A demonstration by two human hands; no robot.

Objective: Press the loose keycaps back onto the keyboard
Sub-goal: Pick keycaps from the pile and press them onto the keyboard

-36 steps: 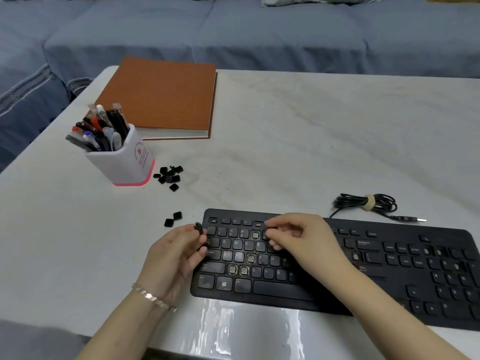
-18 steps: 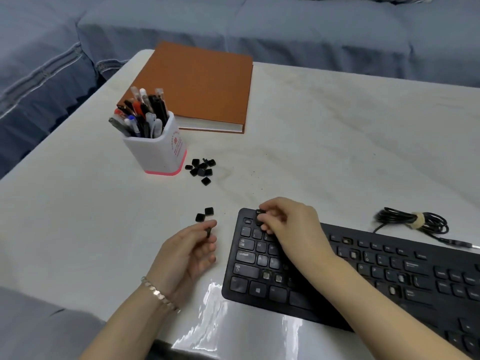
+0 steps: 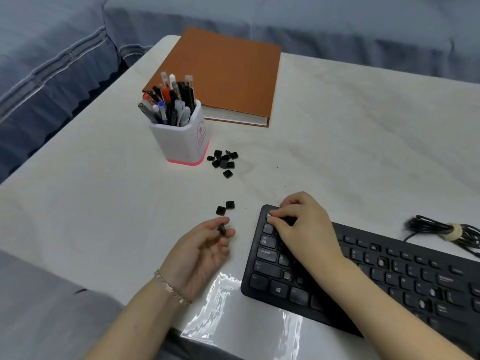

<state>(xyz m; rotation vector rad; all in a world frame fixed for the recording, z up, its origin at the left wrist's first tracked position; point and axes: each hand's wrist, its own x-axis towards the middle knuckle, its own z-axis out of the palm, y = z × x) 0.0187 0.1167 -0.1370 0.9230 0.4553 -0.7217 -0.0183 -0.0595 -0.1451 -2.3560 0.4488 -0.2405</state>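
Observation:
A black keyboard (image 3: 389, 271) lies at the lower right of the white table, with several bare key sockets. My right hand (image 3: 306, 229) sits on its top-left corner, fingers curled and fingertips pinched together on a small keycap over the corner key position. My left hand (image 3: 200, 255) hovers palm up just left of the keyboard and pinches a black keycap (image 3: 222, 229) between thumb and fingertip. Two loose keycaps (image 3: 225, 207) lie on the table just beyond that hand. A pile of several keycaps (image 3: 224, 161) lies farther back.
A white pen holder (image 3: 181, 141) full of pens stands left of the keycap pile. Behind it lies an orange book (image 3: 228, 74). The keyboard's coiled cable (image 3: 446, 229) sits at the right. A blue sofa (image 3: 78, 48) borders the table's far and left sides.
My right hand moved from the keyboard's middle rows to its top-left corner. My left hand drew off the keyboard to the left, still holding its keycap. The view swung left.

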